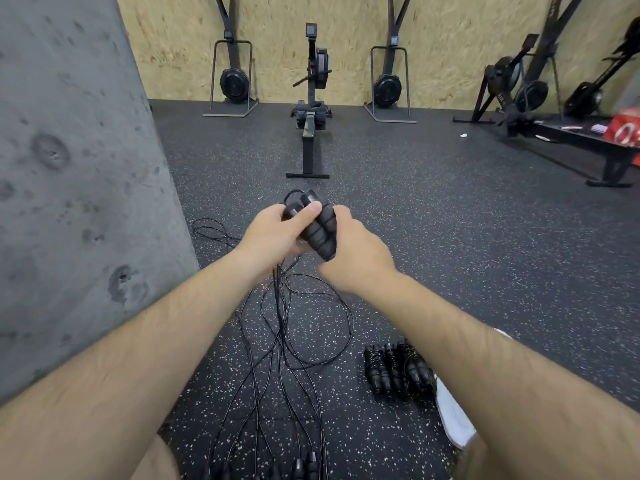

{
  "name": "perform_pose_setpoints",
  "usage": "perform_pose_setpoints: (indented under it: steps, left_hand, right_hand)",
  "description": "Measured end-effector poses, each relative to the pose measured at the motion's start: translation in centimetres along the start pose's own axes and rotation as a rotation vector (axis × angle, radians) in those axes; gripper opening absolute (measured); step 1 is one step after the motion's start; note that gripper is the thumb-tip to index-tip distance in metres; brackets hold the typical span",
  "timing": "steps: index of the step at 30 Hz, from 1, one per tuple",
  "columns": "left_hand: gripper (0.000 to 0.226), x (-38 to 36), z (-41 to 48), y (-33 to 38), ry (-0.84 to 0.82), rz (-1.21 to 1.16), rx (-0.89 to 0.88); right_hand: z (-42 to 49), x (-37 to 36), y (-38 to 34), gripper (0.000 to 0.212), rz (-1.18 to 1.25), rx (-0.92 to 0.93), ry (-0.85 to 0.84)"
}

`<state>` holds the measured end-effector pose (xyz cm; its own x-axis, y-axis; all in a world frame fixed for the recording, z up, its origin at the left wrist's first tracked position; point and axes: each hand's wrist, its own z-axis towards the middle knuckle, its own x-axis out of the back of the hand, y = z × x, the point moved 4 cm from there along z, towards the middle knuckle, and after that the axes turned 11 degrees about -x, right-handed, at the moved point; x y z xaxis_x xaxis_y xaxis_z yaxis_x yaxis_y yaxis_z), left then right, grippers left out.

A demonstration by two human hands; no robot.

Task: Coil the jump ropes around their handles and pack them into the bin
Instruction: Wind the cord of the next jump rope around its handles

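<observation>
Jump-rope handles [320, 233] at frame centre are gripped by left hand [273, 235] and right hand [360, 259], fingers [309, 210] curled round them, cords [281, 306] trailing to the floor [450, 237].

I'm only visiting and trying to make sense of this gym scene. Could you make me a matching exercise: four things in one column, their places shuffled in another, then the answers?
Things
1. handles
2. coiled jump ropes
3. loose ropes
4. rowing machine

Places
A. ahead, by the wooden wall
B. on the floor beside the white shoe
C. gripped by the left hand and right hand
D. spread uncoiled on the floor below the hands

Pairs: 1-C, 2-B, 3-D, 4-A.
</observation>
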<state>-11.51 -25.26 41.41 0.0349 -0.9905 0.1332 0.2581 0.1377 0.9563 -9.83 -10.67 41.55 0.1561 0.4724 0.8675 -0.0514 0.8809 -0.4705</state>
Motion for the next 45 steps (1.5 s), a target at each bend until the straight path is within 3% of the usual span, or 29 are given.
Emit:
perform_pose_setpoints:
  steps: [2, 3, 4, 5, 7, 9, 10, 13, 15, 18, 25, 34, 37, 42, 45]
  left_hand:
    - [0.066, 2.0, -0.4, 0.8, -0.086, 0.739, -0.1]
    - [0.069, 2.8, -0.6, 1.8, -0.044, 1.05, -0.196]
    - [0.069, 3.2, -0.8, 2.9, 0.004, 1.185, -0.345]
    - [0.069, 3.2, -1.0, 3.6, 0.011, 1.177, -0.506]
    - [0.088, 2.3, -1.5, 4.2, -0.136, 1.147, -0.768]
    - [0.118, 1.3, -1.5, 2.9, -0.334, 1.281, -0.843]
    - [0.121, 0.9, -1.5, 2.1, -0.401, 1.34, -0.813]
    - [0.085, 0.5, -1.6, 1.7, -0.384, 1.352, -0.81]
    - [0.065, 0.6, -1.6, 2.2, -0.32, 1.299, -0.799]
    - [0.063, 1.1, -1.3, 2.5, -0.244, 1.254, -0.683]
    - [0.095, 1.4, -1.7, 2.2, -0.275, 1.269, -0.635]
    - [0.051, 1.5, -2.6, 2.4, -0.244, 1.165, -0.732]
    - [0.055, 1.8, -2.4, 2.4, -0.246, 1.13, -0.69]
    - [0.104, 2.2, -1.6, 1.0, -0.416, 1.219, -0.772]
    - [0.103, 2.5, -1.3, 0.7, -0.436, 1.144, -0.845]
  right_hand:
    - [0.5, 0.9, 0.5, 0.052, -0.142, 0.085, 0.02]
    - [0.6, 1.2, 0.8, 0.05, -0.198, 0.122, 0.012]
    - [0.6, 1.4, 1.0, 0.049, -0.233, 0.159, -0.008]
    - [0.6, 1.5, 1.1, 0.049, -0.247, 0.192, -0.031]
    - [0.5, 1.4, 1.0, 0.049, -0.249, 0.247, -0.071]
    - [0.3, 1.3, 0.6, 0.049, -0.242, 0.303, -0.098]
    - [0.2, 1.4, 0.4, 0.05, -0.231, 0.332, -0.111]
    - [-0.1, 1.4, -0.1, 0.049, -0.21, 0.361, -0.134]
    - [0.0, 1.8, -0.1, 0.045, -0.204, 0.327, -0.054]
    - [0.4, 2.4, -0.2, 0.043, -0.234, 0.28, 0.141]
    - [0.8, 2.0, 0.1, 0.038, -0.17, 0.257, 0.098]
    - [0.4, 2.3, 0.0, 0.029, -0.197, 0.272, 0.102]
    - [0.3, 2.7, 0.0, 0.029, -0.192, 0.284, 0.105]
    - [0.4, 3.1, 0.4, 0.029, -0.202, 0.28, 0.115]
    - [0.3, 2.9, 0.4, 0.03, -0.173, 0.264, 0.096]
